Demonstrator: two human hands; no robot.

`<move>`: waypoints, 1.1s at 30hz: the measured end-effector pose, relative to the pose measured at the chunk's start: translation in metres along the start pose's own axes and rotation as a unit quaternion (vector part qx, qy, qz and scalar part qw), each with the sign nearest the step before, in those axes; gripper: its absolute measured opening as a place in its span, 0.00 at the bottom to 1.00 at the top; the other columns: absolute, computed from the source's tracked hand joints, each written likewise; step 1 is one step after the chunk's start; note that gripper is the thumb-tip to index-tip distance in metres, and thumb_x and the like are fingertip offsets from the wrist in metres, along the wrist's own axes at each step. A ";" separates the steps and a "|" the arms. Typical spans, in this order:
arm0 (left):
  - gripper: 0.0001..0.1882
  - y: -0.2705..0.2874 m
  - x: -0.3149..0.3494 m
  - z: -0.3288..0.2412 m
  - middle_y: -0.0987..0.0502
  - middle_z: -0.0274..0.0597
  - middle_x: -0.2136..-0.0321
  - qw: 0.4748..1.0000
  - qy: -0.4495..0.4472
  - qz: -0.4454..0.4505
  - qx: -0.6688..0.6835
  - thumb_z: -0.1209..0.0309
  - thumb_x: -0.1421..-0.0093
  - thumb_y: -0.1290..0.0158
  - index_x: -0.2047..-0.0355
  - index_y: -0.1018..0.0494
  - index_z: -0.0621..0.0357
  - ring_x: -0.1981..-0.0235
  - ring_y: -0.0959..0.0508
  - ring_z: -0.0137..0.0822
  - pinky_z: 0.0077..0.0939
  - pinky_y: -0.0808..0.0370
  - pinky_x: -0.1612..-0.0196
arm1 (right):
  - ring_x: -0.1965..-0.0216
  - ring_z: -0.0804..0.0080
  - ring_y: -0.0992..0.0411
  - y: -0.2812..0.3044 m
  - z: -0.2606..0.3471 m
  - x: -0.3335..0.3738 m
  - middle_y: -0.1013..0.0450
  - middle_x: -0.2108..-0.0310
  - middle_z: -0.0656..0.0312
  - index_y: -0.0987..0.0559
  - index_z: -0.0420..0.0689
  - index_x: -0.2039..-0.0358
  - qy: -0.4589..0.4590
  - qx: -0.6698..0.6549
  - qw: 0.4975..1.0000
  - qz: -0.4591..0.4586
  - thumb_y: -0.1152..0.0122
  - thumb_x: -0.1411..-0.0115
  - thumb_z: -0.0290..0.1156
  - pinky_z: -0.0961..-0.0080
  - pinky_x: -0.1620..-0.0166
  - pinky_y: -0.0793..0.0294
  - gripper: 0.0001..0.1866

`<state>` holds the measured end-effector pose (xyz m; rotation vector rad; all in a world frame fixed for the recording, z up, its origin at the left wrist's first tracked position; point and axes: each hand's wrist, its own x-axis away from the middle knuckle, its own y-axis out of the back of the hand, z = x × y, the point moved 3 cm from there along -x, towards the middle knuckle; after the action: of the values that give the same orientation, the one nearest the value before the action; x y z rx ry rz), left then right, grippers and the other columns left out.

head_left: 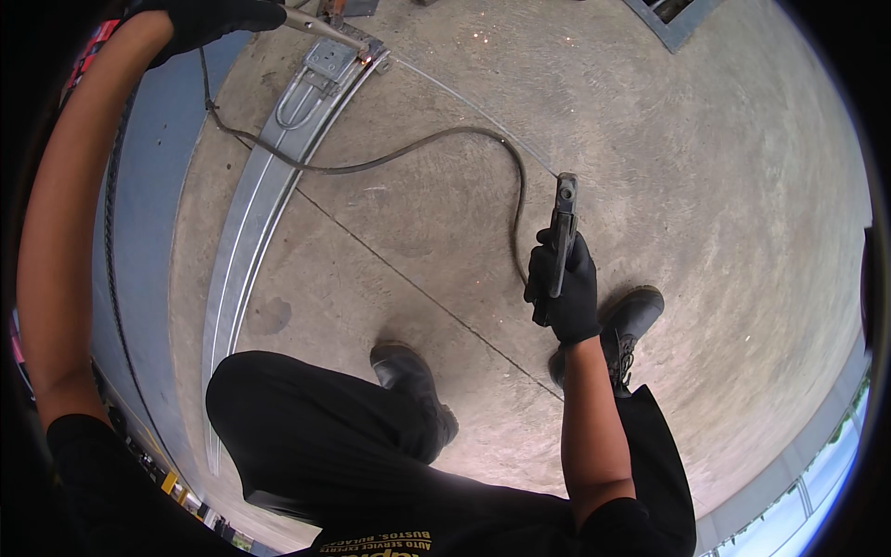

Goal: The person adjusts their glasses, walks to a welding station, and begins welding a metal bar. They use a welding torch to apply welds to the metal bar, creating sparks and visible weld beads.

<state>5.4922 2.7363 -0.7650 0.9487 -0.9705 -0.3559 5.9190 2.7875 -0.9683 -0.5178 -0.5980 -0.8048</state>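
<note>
My right hand (566,288), in a black glove, grips a dark welding electrode holder (562,209) upright over the concrete floor. A thin rod (473,116) runs from the holder's tip to a small glowing spot (377,56) on a grey metal frame (251,223). My left hand (209,19), also gloved in black, is at the top left, closed on a slim metal tool (320,26) whose tip points at that spot, beside a square bracket (329,58). A black cable (418,144) loops across the floor from below my right hand toward my left hand.
My black boots (413,381) (631,320) and bent knee (297,408) fill the lower middle. A blue-grey panel (139,232) lies left of the frame. A metal grate (673,14) sits at the top right. A kerb (789,464) bounds the concrete at the lower right.
</note>
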 end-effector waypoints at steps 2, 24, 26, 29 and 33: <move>0.28 -0.001 -0.001 0.002 0.17 0.53 0.55 1.000 0.002 0.003 -0.003 0.49 0.40 0.41 0.49 0.20 0.59 0.51 0.19 0.49 0.39 0.25 0.46 | 0.82 0.81 0.34 -0.006 -0.003 0.000 0.31 0.76 0.67 0.28 0.42 0.55 -0.007 -0.007 1.000 0.009 0.40 0.36 0.24 0.80 0.80 0.31 0.10; 0.26 0.003 0.008 -0.004 0.17 0.51 0.55 1.000 -0.007 0.002 0.022 0.51 0.40 0.41 0.50 0.20 0.59 0.52 0.18 0.46 0.36 0.25 0.47 | 0.84 0.76 0.31 -0.016 -0.009 -0.006 0.30 0.75 0.65 0.29 0.40 0.52 0.012 0.013 1.000 0.017 0.40 0.36 0.27 0.79 0.81 0.29 0.14; 0.26 0.006 0.012 -0.012 0.17 0.51 0.55 1.000 -0.012 0.002 0.023 0.51 0.40 0.41 0.50 0.20 0.59 0.52 0.18 0.46 0.36 0.25 0.47 | 0.84 0.77 0.32 -0.017 -0.010 -0.006 0.30 0.75 0.65 0.29 0.40 0.52 0.015 0.005 1.000 0.017 0.40 0.36 0.26 0.79 0.81 0.30 0.14; 0.26 0.009 0.012 -0.017 0.17 0.51 0.56 0.999 0.043 0.023 0.003 0.51 0.40 0.41 0.50 0.19 0.59 0.53 0.18 0.46 0.37 0.25 0.47 | 0.79 0.81 0.32 -0.016 -0.007 -0.006 0.29 0.72 0.65 0.29 0.41 0.53 0.018 -0.028 0.999 0.031 0.42 0.35 0.26 0.80 0.79 0.30 0.12; 0.27 0.004 0.006 -0.014 0.17 0.52 0.56 1.000 -0.013 0.001 -0.010 0.50 0.40 0.41 0.50 0.20 0.58 0.52 0.18 0.48 0.39 0.25 0.47 | 0.81 0.79 0.32 -0.001 0.003 -0.004 0.30 0.74 0.65 0.29 0.38 0.50 0.035 0.023 0.999 -0.021 0.42 0.34 0.30 0.79 0.79 0.30 0.15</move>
<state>5.5059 2.7418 -0.7622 0.9267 -0.9909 -0.3757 5.9153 2.7912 -0.9688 -0.4337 -0.5622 -0.8440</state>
